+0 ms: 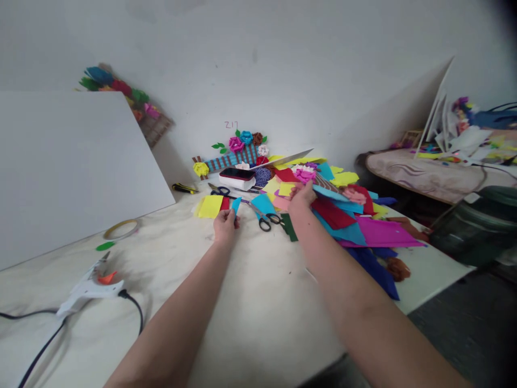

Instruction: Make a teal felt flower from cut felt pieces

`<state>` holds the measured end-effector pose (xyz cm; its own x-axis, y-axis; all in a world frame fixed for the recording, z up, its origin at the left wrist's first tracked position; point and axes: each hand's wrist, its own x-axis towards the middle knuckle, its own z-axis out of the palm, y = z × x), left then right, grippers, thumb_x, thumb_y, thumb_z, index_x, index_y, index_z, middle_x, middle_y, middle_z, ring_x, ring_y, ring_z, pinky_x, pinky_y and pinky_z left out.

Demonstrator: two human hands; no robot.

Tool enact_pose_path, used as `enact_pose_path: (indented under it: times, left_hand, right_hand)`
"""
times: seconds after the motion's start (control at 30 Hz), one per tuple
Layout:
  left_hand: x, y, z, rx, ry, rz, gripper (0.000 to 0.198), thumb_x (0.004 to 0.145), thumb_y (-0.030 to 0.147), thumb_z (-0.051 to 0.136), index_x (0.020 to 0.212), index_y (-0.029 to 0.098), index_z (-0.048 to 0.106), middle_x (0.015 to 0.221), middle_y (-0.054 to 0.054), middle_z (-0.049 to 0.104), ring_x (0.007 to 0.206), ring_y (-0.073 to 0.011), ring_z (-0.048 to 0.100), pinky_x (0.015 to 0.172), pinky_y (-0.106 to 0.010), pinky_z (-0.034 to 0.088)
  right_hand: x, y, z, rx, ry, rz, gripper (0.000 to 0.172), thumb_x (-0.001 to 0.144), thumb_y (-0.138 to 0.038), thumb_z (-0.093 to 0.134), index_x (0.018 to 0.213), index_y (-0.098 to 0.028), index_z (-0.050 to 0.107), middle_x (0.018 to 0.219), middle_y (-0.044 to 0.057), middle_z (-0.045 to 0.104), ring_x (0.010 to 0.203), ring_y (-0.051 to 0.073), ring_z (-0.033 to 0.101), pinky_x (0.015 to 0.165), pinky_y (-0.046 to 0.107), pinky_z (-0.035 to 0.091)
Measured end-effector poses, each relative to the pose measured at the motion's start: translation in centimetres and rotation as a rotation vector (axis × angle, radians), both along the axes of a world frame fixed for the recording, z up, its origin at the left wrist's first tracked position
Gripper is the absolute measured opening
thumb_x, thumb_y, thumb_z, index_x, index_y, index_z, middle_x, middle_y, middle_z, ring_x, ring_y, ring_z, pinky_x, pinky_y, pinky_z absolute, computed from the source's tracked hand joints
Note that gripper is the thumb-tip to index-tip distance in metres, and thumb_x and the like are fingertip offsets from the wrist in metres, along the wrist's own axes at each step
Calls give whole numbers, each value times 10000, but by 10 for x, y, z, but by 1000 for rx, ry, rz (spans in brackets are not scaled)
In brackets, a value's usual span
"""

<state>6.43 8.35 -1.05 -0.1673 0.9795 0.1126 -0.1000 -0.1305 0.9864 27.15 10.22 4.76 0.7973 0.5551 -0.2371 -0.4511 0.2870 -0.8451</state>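
Note:
My left hand (225, 225) pinches a small blue foam piece (236, 204) and holds it upright just above the white table (250, 302). Beside it lie a yellow sheet (210, 206) and a small red piece (225, 203). My right hand (301, 197) reaches into a heap of coloured foam sheets (347, 221), its fingers curled on the sheets; what they grip is hidden. Black-handled scissors (266, 218) lie between my two hands.
A white glue gun (91, 288) with a black cord lies at the near left, with a tape roll (120, 229) beyond it. A white board (68, 167) leans at the left. Foam flowers (242, 148), a phone on a box (237, 177) and blue-handled scissors (218, 189) sit by the wall.

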Motion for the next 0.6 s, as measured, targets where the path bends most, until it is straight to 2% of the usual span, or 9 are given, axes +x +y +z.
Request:
enact_pose_path:
  times: [0.1,0.27,0.37,0.5,0.6]
  left_hand:
    - [0,-2,0,6,-9,2,309,688,450,641,717,170,514,568,10,584,428,-88,484,477,-234,421]
    - [0,-1,-1,2,13,18,317,685,460,638,721,169,516,566,13,585,420,-90,485,467,-236,422]
    - [0,0,-2,9,21,18,332,677,469,647,720,165,520,565,12,587,415,-87,481,457,-232,419]
    - [1,-2,-2,13,44,8,347,672,484,653,719,167,520,549,19,575,409,-81,475,455,-223,410]
    - [2,-2,-2,30,51,11,348,674,492,649,727,170,528,554,22,572,409,-82,472,454,-225,400]
  right_hand:
    - [-2,-4,-9,9,-22,69,500,883,-556,247,593,-213,466,442,-13,478,348,92,432,371,235,376]
    - [-25,-1,-20,21,-92,191,509,899,-512,230,558,-210,458,410,-19,475,324,83,405,380,235,360]
    - [-37,8,-24,49,-182,271,398,881,-434,355,590,-196,485,437,-37,495,320,65,388,352,205,324]
    - [-47,25,-31,5,-351,357,146,785,-237,505,647,-189,508,473,-54,536,341,66,428,339,183,338]
    - [-55,39,-34,-36,-406,392,88,724,-120,514,670,-190,514,486,-64,537,360,74,463,357,185,371]
